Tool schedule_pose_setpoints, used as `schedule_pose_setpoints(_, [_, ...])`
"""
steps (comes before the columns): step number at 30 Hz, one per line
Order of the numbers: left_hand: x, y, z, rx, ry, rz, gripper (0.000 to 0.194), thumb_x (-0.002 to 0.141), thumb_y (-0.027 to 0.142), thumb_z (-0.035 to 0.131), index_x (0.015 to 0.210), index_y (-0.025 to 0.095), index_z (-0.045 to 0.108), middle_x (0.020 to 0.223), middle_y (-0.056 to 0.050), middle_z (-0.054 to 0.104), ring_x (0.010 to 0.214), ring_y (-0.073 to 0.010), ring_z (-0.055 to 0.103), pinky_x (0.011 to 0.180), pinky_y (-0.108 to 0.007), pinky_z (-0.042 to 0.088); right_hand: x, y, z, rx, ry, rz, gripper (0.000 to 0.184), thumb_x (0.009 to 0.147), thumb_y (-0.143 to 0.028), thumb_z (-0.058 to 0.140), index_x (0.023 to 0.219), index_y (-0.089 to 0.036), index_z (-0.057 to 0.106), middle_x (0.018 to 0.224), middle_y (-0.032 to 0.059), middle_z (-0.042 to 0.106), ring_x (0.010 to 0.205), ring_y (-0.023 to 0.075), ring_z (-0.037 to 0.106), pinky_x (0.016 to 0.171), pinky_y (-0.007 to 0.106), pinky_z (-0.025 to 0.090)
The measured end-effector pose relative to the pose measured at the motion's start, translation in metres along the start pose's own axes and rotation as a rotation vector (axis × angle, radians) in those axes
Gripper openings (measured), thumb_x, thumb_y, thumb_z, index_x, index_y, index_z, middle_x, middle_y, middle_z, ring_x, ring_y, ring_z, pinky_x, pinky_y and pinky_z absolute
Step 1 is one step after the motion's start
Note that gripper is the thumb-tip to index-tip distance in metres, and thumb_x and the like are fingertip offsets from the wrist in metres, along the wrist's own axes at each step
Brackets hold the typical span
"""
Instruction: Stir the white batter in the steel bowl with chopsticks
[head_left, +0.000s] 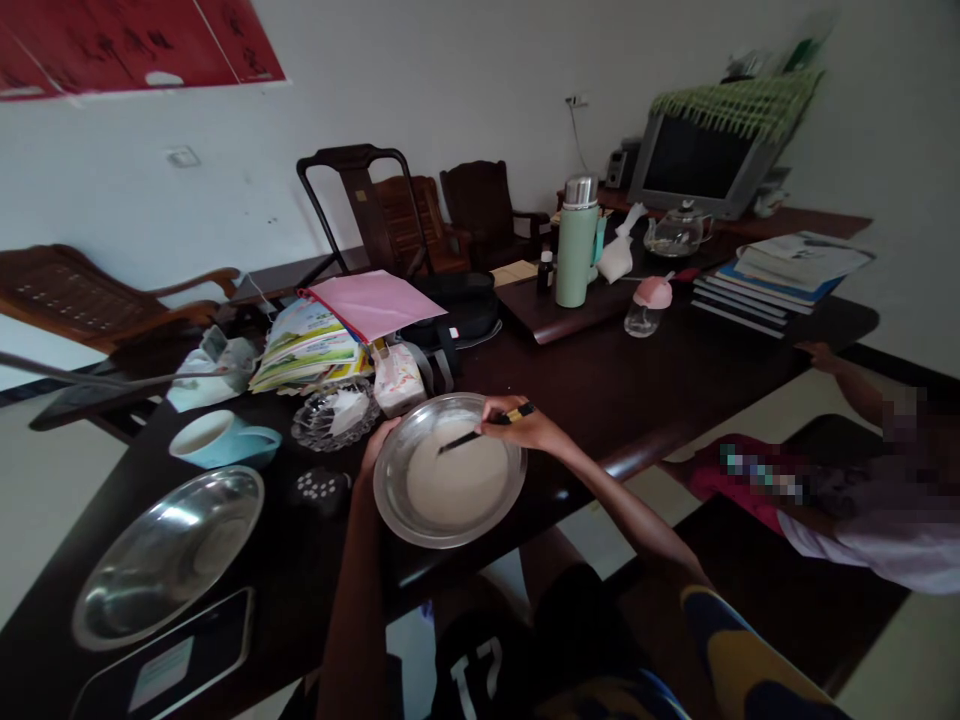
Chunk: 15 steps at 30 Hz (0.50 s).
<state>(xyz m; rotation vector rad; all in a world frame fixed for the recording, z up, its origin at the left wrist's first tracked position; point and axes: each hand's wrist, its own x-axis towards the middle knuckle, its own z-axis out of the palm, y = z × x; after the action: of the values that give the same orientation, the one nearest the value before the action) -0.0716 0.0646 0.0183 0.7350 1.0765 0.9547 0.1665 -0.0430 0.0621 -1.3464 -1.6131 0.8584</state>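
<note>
A round metal bowl [390, 490] stands near the front edge of the dark table, with a pale, creamy batter [457, 485] in it. Around the bowl's left rim my left hand [375, 450] is closed, its fingers partly hidden behind the wall. My right hand [517, 425] grips dark chopsticks [461, 440] over the right side of the bowl. Their lower ends reach into the batter; I cannot tell how many sticks there are.
Left of the bowl are an empty metal basin [172, 550], a blue mug [217, 440], a glass dish [330, 415] and a phone [172, 660]. A green thermos [576, 245] and a small jar [645, 310] stand behind. Another person [862, 490] sits at right.
</note>
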Motion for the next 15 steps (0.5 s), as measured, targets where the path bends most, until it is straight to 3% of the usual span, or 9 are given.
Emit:
schedule_pose_setpoints(4, [-0.002,-0.001,-0.002,-0.005,-0.013,-0.055,0.018,0.065,0.031,0.077,0.06,0.02,0.064,0.052,0.001,0.064,0.048,-0.0161,0.057,0.051,-0.027,0.05,-0.025,0.002,-0.036,-0.121,0.073,-0.027,0.014,0.08,-0.024,0.064,0.068,-0.019,0.058,0.072,-0.0012,0.063,0.074,0.0135,0.058,0.069,0.025,0.04])
schedule_pose_setpoints(7, [-0.001,-0.001,-0.002,-0.02,0.003,-0.063,0.019,0.063,0.031,0.079,0.06,0.02,0.063,0.052,0.001,0.064,0.046,-0.0156,0.057,0.05,-0.027,0.049,-0.047,0.002,-0.048,-0.051,-0.075,-0.016,0.018,0.081,-0.028,0.064,0.067,-0.019,0.057,0.065,-0.0024,0.06,0.062,0.0115,0.053,0.06,0.024,0.038])
schedule_pose_setpoints(11, [0.001,0.001,-0.001,-0.038,0.03,-0.05,0.016,0.064,0.027,0.077,0.059,0.02,0.063,0.051,0.002,0.063,0.045,-0.0149,0.055,0.048,-0.026,0.048,-0.034,0.001,-0.018,0.058,-0.182,-0.04,0.018,0.078,-0.031,0.068,0.068,-0.019,0.058,0.07,-0.0013,0.063,0.066,0.0129,0.056,0.061,0.025,0.04])
schedule_pose_setpoints(13, [0.002,0.001,0.0,-0.033,0.036,-0.038,0.016,0.065,0.025,0.076,0.058,0.02,0.062,0.05,0.003,0.063,0.045,-0.0134,0.054,0.048,-0.024,0.048,-0.019,0.002,0.0,0.013,-0.13,-0.051,0.017,0.08,-0.029,0.067,0.069,-0.02,0.058,0.074,-0.0004,0.066,0.072,0.0145,0.059,0.067,0.026,0.041])
schedule_pose_setpoints(15, [0.001,0.002,0.0,-0.024,0.035,-0.025,0.015,0.065,0.023,0.076,0.059,0.019,0.062,0.051,0.003,0.062,0.045,-0.0121,0.054,0.048,-0.022,0.047,-0.011,0.004,0.005,-0.108,0.002,-0.043,0.015,0.081,-0.027,0.066,0.071,-0.021,0.057,0.078,0.0001,0.067,0.079,0.016,0.06,0.076,0.029,0.041])
